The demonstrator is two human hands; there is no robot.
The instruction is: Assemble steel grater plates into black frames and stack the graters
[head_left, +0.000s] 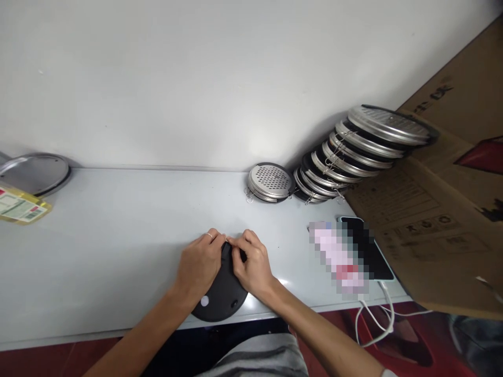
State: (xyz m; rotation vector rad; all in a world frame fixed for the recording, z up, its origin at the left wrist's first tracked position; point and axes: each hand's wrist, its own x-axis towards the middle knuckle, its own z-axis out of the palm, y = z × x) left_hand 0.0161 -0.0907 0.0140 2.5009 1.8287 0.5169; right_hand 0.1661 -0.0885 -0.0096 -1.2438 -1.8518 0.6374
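A black round disc lies on the pale table near its front edge, with a white round spot and a dark round foot on its upper face. My left hand is closed at the disc's far left rim, a ring on one finger. From the right, my right hand is closed on the same rim. The fingertips of both hands meet at the far edge, pinching close together; what small part sits between them is mostly hidden.
Beyond the hands lies a disc with a perforated metal top, beside a leaning stack of similar discs with wire clips. A cardboard box and a phone with white cables are at right. A metal disc and yellow packet lie left.
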